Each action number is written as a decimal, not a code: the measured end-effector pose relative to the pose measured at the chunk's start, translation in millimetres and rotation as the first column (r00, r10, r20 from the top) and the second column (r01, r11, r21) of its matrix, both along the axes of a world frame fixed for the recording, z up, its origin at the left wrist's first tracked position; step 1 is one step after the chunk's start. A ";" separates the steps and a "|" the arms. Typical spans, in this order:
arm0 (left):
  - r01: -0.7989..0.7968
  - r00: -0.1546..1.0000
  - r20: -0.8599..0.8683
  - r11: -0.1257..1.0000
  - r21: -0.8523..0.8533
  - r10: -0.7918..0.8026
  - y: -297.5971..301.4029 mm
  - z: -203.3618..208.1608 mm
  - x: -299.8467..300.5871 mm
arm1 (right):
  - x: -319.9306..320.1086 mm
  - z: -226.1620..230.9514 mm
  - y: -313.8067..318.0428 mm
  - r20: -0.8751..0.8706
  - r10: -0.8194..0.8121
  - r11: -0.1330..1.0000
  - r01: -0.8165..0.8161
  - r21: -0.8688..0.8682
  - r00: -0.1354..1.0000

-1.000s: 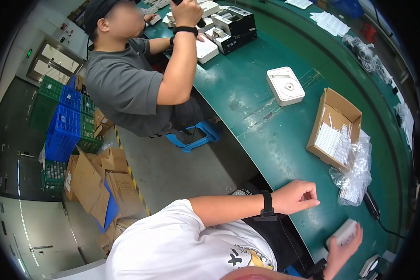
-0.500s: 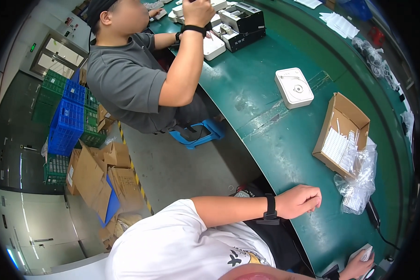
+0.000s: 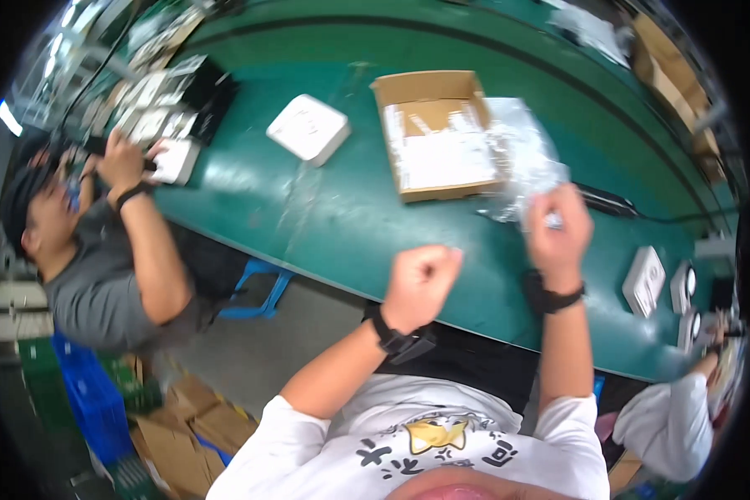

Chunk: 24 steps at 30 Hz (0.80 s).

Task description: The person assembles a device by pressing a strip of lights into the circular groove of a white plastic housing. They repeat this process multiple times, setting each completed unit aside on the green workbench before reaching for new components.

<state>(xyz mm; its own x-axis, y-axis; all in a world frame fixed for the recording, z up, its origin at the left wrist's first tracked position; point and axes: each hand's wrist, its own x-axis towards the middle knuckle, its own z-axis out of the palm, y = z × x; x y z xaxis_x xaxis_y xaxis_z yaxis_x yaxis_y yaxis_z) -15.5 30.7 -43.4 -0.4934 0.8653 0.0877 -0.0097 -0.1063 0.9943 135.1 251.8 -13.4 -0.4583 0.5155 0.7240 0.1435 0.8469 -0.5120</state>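
Observation:
My left hand (image 3: 421, 279) is a closed fist with nothing in it, hovering over the near edge of the green table (image 3: 350, 217). A black wristband sits on that wrist. My right hand (image 3: 558, 227) is raised further right and pinches the edge of a crumpled clear plastic bag (image 3: 521, 162). The bag lies against the right side of an open cardboard box (image 3: 429, 87) that holds flat white packets. A white square device (image 3: 308, 129) rests on the table left of the box.
A co-worker in a grey shirt (image 3: 100, 292) sits at left, hands on a white box (image 3: 175, 160) beside black trays (image 3: 187, 92). White devices (image 3: 646, 279) and a black cable (image 3: 608, 202) lie at right. Another person's white sleeve (image 3: 667, 417) is at lower right. Blue stool (image 3: 258, 287), crates and cartons are on the floor.
The view has swung round toward the table. My right hand has left the white device at the lower right and come up to the plastic bag. My left hand stays a fist.

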 end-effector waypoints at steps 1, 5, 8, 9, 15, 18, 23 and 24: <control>-0.062 0.997 -0.033 0.989 0.135 0.067 9.0 20.1 -5.4 | -0.5 -5.6 -7.7 0.016 0.022 0.998 -0.021 -0.052 1.000; -0.201 0.902 -0.263 0.872 0.446 0.342 92.6 83.6 -67.8 | 29.5 4.5 -6.7 0.030 -0.009 0.996 0.012 -0.092 1.000; -0.321 0.881 -0.274 0.913 0.250 0.385 127.7 65.8 -115.7 | 42.1 -4.3 -0.5 0.019 -0.036 0.989 0.038 -0.140 0.999; -0.311 0.874 -0.300 0.914 0.260 0.383 133.2 45.9 -130.7 | 46.9 -12.4 2.3 0.025 -0.068 0.979 0.071 -0.190 0.997; -0.053 0.977 -0.190 0.971 0.232 0.099 130.4 5.7 -167.1 | 40.8 -27.2 23.1 0.164 -0.084 0.892 0.148 -0.427 0.983; -0.019 0.961 -0.266 0.981 0.195 0.072 118.3 4.9 -162.0 | 48.0 -27.4 16.6 0.203 -0.071 0.867 0.161 -0.472 0.977; -0.300 0.625 -0.714 0.941 0.155 0.316 80.5 23.8 -219.5 | 46.6 -32.8 19.1 0.203 -0.041 0.851 0.140 -0.505 0.978; -0.315 0.609 -0.722 0.935 0.160 0.328 72.7 21.2 -234.0 | 42.3 -32.4 19.0 0.195 -0.027 0.857 0.123 -0.500 0.980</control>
